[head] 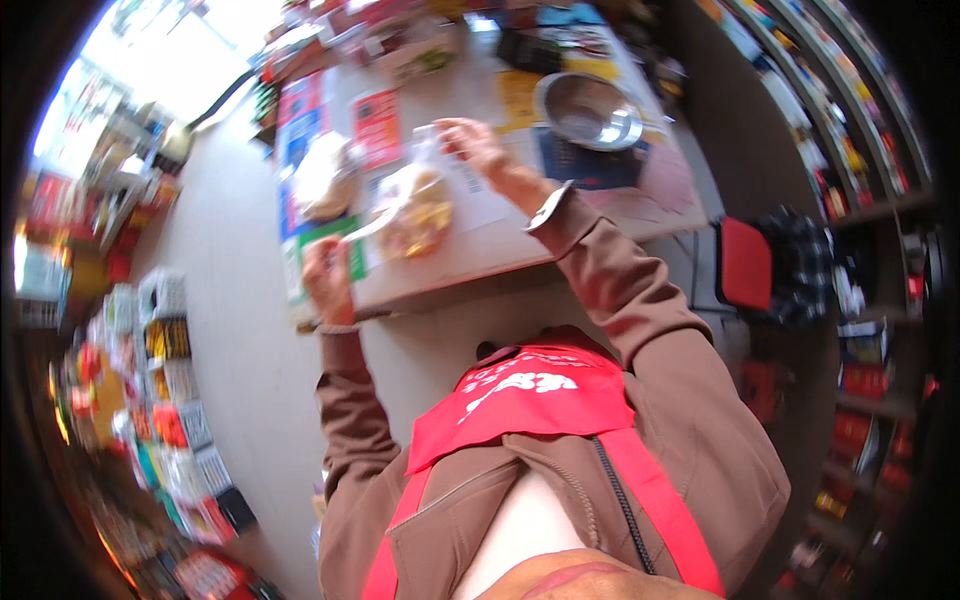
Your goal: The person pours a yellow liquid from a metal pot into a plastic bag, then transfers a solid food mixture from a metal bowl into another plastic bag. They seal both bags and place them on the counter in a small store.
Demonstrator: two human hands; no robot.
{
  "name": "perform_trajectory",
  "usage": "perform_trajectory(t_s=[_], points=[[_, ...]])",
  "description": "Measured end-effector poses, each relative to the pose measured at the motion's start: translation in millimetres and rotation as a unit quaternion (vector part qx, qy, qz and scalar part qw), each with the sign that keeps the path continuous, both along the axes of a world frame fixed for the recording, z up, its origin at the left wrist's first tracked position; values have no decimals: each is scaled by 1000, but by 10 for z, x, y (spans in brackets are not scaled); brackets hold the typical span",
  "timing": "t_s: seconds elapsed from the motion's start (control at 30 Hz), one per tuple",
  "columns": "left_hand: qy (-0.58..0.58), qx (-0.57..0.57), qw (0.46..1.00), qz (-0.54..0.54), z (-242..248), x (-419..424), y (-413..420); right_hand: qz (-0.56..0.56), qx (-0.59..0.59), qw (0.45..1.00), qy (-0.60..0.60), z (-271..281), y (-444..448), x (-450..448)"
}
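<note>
A clear plastic bag (416,214) with yellow and pale pieces inside rests on the table (480,271). My left hand (328,276) grips one stretched end of the bag, low on the left near the table's front edge. Farther back, my right hand (480,154) pinches another end and holds it raised. Blur hides the exact grip of the fingers. Left of this bag lies a second plastic bag (328,176) with white contents, apart from both hands.
A stainless steel bowl (589,112) stands at the table's right on a dark blue sheet (596,166). A red printed card (377,129) lies behind the bags. A red chair (742,262) is at the right. Several filled baskets (169,337) line the floor at left; shelves (840,112) run along the right.
</note>
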State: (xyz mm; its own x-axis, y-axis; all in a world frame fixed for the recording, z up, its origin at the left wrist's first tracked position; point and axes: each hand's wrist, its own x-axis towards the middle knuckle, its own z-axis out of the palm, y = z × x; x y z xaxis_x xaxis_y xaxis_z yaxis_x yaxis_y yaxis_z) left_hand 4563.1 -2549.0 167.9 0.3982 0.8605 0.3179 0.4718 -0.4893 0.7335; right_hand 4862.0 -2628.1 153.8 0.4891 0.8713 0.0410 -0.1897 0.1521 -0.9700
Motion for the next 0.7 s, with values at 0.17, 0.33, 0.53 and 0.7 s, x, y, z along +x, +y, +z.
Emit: perform_trajectory(t_s=[0.17, 0.33, 0.53, 0.7], points=[[-41, 234, 971, 28, 347, 598, -679, -26, 173, 983, -61, 658, -1045, 543], [-41, 180, 974, -128, 246, 1883, -1694, -335, 127, 909, -213, 639, -2395, 2034], [43, 88, 968, -231, -133, 3733, -2816, -420, -66, 847, -320, -665, -3432, 4663], [131, 57, 969, -202, -361, 4485, -3325, -289, -291, 786, -463, -2514, -3228, 6124]])
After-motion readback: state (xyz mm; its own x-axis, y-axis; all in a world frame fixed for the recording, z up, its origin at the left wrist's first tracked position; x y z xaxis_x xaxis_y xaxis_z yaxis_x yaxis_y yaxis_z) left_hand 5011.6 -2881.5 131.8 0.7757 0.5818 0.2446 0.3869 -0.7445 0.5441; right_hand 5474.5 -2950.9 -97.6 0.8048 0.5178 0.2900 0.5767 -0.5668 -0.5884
